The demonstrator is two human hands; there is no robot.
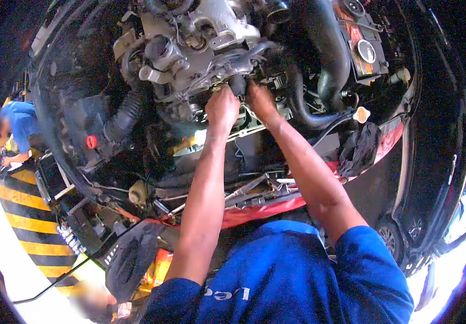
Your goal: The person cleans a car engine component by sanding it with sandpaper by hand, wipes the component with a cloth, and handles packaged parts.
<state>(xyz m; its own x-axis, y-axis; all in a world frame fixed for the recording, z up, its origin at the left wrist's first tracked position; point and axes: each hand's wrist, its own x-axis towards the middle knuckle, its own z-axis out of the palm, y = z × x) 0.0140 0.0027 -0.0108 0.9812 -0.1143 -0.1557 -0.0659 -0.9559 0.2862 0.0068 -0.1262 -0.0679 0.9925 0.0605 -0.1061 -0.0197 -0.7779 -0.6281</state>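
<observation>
Both my arms reach into a car's engine bay, below the metal engine block [219, 24]. My left hand [223, 108] is closed at the front of the engine; what its fingers hold, if anything, is hidden. A short black cylindrical part [237, 85] shows right beside it, between my two hands. My right hand [262, 102] is on the other side of that part, blurred, with its fingertips lost among dark hoses and brackets. I cannot tell whether it grips anything.
A thick black hose [332, 59] and the battery [368, 51] lie to the right. A dark cloth [359, 148] hangs over the red front edge [276, 209]. A co-worker in blue [21, 124] is at far left, beyond yellow-black floor stripes [28, 221]; another person [95, 299] is at lower left.
</observation>
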